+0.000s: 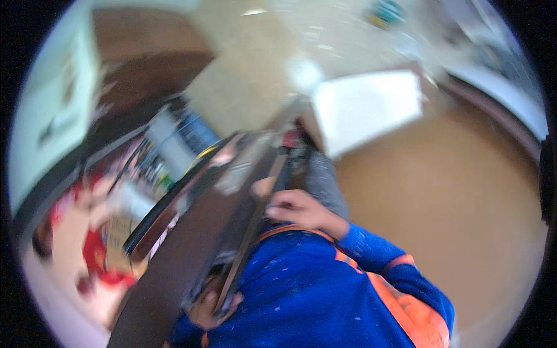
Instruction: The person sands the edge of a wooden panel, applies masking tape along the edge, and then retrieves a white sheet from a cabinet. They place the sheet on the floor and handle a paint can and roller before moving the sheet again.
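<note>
A long, narrow dark strip (248, 242) with a pale edge lies slantwise along the front of my body. My left hand (210, 306) is wrapped around its lower end. My right hand (303, 210) is at the strip's upper half with its fingers curled at the edge; blur hides whether they grip it. Beside the strip, on its left, a wide dark brown surface (168, 272) runs the same way. A greyish, semi-clear patch (235, 174) shows on that surface.
A white panel (368, 107) lies ahead, right of centre, by a broad brown surface (441, 209). Bundled boxes or tools (174, 139) stand to the left. Further left are a cardboard box (119, 238) and red items (96, 255). A teal object (386, 13) is on the far floor.
</note>
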The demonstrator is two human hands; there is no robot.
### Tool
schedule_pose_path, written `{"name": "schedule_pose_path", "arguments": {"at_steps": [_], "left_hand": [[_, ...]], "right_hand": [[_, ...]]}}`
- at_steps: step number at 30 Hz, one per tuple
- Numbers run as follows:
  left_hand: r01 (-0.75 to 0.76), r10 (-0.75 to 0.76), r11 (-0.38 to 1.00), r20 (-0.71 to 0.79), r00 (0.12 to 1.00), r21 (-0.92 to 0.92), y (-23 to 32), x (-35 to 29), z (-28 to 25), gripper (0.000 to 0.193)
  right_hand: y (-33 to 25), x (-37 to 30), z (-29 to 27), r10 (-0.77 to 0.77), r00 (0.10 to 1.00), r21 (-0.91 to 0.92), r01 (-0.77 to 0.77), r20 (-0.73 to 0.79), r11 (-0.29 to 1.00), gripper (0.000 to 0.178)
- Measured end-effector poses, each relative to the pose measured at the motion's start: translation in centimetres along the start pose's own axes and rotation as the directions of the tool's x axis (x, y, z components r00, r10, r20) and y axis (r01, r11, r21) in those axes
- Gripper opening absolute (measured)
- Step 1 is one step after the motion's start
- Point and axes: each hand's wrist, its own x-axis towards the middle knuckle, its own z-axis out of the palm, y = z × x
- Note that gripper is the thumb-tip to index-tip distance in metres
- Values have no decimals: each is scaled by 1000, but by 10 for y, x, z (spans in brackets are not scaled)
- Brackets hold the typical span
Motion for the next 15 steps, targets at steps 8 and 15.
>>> {"name": "schedule_pose_path", "arguments": {"at_steps": [8,15], "left_hand": [[-398,733,651,-402,549,646,-10,4,36,61],[-360,468,824,-168,868,438,33,7,33,47]], "right_hand": [[181,-5,-110,313,633,186,-260,-708,947,44],[353,-129,-140,272,137,197,-401,-953,895,26]]}}
